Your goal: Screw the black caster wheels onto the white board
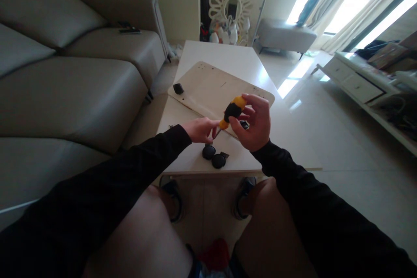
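A yellow-and-black screwdriver (233, 111) is gripped by its handle in my right hand (257, 121), its shaft slanting down to the left. Close to the tip, my left hand (202, 130) has its fingers pinched together; what they hold is too small to make out. Just below lie two black caster wheels (209, 152) side by side on the white table (189, 163). Behind my hands rests a pale board (208, 84) with rounded corners and small holes. One black caster (178, 88) sits at its left corner, and another black piece (244, 124) is partly hidden by my right hand.
On the left stands a grey sofa (97, 78) with a dark remote-like object (130, 31) on it. A white drawer cabinet (353, 80) is to the right. Beyond the table are a petal-framed mirror (232, 4) and a grey bench (285, 34). My knees are below the table's near edge.
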Action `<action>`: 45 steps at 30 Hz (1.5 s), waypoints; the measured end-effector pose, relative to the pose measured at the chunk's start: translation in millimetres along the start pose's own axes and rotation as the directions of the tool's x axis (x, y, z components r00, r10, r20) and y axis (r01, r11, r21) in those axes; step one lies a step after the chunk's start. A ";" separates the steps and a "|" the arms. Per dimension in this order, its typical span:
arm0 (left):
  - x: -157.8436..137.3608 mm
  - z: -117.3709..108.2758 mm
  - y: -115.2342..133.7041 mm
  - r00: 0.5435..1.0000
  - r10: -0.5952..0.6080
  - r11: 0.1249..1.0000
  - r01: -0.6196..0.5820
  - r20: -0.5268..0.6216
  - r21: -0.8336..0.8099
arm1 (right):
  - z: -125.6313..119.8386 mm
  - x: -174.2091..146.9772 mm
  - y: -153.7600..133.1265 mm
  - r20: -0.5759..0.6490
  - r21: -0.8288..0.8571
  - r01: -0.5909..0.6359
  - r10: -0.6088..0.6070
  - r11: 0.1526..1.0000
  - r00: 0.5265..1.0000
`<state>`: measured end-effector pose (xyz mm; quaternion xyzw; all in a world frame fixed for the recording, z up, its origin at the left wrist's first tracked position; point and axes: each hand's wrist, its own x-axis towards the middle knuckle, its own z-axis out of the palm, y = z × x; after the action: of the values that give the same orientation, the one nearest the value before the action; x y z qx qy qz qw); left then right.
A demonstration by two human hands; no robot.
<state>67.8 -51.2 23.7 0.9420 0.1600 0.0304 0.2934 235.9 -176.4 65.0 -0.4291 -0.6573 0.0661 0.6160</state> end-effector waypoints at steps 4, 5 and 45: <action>-0.3 -0.1 0.8 1.000 0.003 1.000 -0.003 0.003 0.000 | 0.0 -0.3 0.7 -0.001 -0.005 -0.016 0.016 1.000 1.000; -0.3 0.2 0.3 1.000 0.010 1.000 -0.010 0.001 -0.001 | 0.0 -0.5 0.9 -0.002 -0.008 -0.022 0.022 1.000 1.000; 0.6 0.5 -2.0 1.000 0.030 0.999 -0.030 0.003 -0.010 | -0.5 3.0 3.1 -0.028 -0.045 0.050 -0.051 0.998 0.998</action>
<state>67.9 -49.7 22.1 0.9429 0.1451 0.0341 0.2980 238.1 -172.8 65.4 -0.4268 -0.6604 0.0296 0.6172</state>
